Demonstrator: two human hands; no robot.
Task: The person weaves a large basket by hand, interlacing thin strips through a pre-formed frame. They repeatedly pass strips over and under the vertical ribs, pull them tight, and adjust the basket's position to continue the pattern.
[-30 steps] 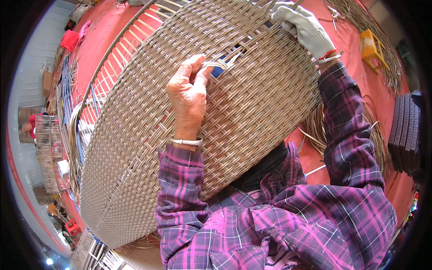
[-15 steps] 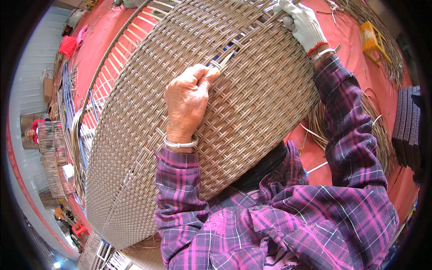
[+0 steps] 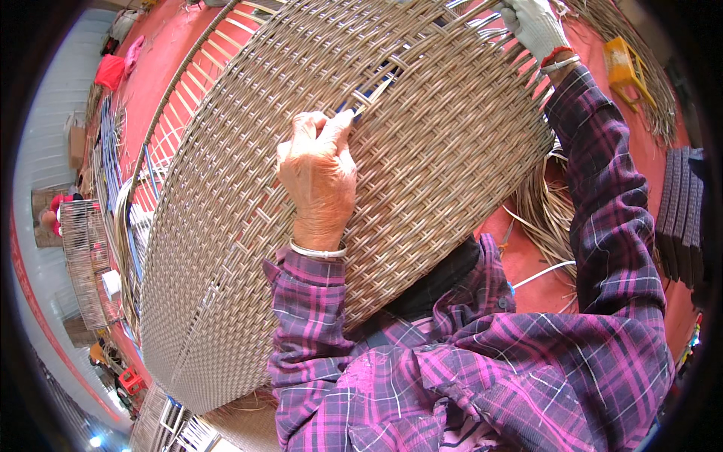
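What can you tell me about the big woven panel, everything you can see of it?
The panel is broad and curved, closely woven from glossy brown strands that look like plastic or rattan. Near its top, a narrow gap shows blue underneath, and strand ends stick out at the upper right edge. It slants across the middle of the view, in front of the person. The bare left hand pinches a pale strip by the gap; the gloved right hand is at the upper right edge, its grip unclear.
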